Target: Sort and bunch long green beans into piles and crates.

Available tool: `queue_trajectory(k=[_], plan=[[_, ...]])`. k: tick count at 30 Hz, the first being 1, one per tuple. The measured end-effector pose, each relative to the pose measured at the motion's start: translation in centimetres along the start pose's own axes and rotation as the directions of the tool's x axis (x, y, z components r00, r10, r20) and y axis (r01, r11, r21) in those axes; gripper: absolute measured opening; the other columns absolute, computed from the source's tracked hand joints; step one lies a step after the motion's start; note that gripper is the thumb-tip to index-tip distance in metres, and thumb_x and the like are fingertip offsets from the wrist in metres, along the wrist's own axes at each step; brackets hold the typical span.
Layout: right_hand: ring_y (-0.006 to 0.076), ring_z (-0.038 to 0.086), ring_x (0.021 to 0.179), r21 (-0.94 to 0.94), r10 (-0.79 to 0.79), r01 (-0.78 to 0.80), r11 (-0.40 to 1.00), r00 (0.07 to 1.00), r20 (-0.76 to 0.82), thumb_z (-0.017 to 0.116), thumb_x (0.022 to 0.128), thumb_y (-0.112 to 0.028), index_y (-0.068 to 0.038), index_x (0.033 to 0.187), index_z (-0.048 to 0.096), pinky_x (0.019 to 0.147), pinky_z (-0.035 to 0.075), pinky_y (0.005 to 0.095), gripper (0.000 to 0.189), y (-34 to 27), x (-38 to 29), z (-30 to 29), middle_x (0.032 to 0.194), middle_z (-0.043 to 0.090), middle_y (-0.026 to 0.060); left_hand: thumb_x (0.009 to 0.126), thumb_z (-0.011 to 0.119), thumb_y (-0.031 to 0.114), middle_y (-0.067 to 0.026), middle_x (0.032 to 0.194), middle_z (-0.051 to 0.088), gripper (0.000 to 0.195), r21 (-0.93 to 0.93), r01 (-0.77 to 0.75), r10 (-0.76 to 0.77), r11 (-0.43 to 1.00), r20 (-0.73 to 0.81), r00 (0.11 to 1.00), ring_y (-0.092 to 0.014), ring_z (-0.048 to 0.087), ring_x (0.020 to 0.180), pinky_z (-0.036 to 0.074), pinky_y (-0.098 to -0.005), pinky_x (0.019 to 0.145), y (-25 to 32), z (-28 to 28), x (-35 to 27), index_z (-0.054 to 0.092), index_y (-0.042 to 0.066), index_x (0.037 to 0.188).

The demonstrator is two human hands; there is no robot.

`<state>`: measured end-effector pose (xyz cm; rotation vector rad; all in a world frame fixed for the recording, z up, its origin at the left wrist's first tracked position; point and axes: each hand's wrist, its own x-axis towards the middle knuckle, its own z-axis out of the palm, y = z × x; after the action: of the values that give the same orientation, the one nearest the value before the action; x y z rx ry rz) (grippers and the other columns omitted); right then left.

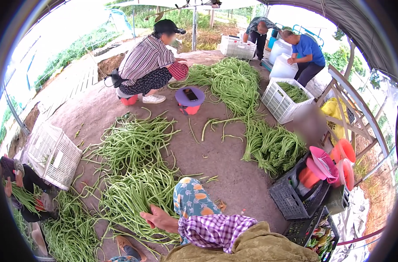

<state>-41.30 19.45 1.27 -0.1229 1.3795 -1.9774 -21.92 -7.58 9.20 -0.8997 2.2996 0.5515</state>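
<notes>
My right hand (161,218), below a purple checked sleeve cover, is at the right side of a large pile of long green yardlong beans (136,193). Its fingers are partly curled, and beans lie against or just under them; whether it grips any cannot be made out. My left hand is out of view. Another heap of beans (130,140) spreads just beyond the pile. Farther off to the right lie beans gathered in bunches (274,144), joining a long heap (233,82) at the back.
A person squats near a purple-topped stool (182,95) bearing a phone (190,94). At far left another person holds beans beside white crates (54,154). Two people handle white containers (283,65) at the back. A bean-filled white crate (277,101) and black crates (287,203) stand right.
</notes>
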Motion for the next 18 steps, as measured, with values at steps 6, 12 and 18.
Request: queue_trajectory(k=[6,12,18], plan=[[0.0068,0.040,0.048,0.014,-0.019,0.019,1.000,1.000,0.002,0.054,0.090,-0.030,-0.004,0.088,0.040,0.042,0.034,0.0222,0.029,0.5,0.8,-0.3,0.062,0.043,-0.0006,0.071,0.064,0.037,-0.0194,0.103,0.063,0.050,0.039,-0.029,0.029,0.999,-0.002,1.000,-0.034,0.058,0.100,0.044,-0.0399,0.085,0.5,0.2,1.9,0.063,0.000,0.105],[0.0072,0.040,0.048,0.025,-0.009,0.009,1.000,1.000,0.020,0.054,0.090,-0.030,-0.005,0.086,0.039,0.042,0.034,0.0223,0.030,0.5,1.5,-0.4,0.063,0.043,-0.0002,0.070,0.064,0.037,-0.0199,0.103,0.063,0.046,0.176,0.085,-0.056,0.981,-0.164,0.985,-0.034,0.058,0.101,0.044,-0.0404,0.086,-1.3,1.9,4.7,0.064,0.004,0.102],[0.0069,0.040,0.048,0.031,-0.012,0.012,0.999,1.000,0.017,0.054,0.091,-0.029,-0.005,0.090,0.041,0.043,0.035,0.0222,0.028,0.2,1.1,-0.9,0.064,0.044,-0.0005,0.071,0.064,0.036,-0.0176,0.106,0.063,0.046,0.227,0.065,-0.070,0.972,0.015,0.997,-0.031,0.058,0.101,0.044,-0.0400,0.087,1.2,0.4,4.3,0.064,0.006,0.105]])
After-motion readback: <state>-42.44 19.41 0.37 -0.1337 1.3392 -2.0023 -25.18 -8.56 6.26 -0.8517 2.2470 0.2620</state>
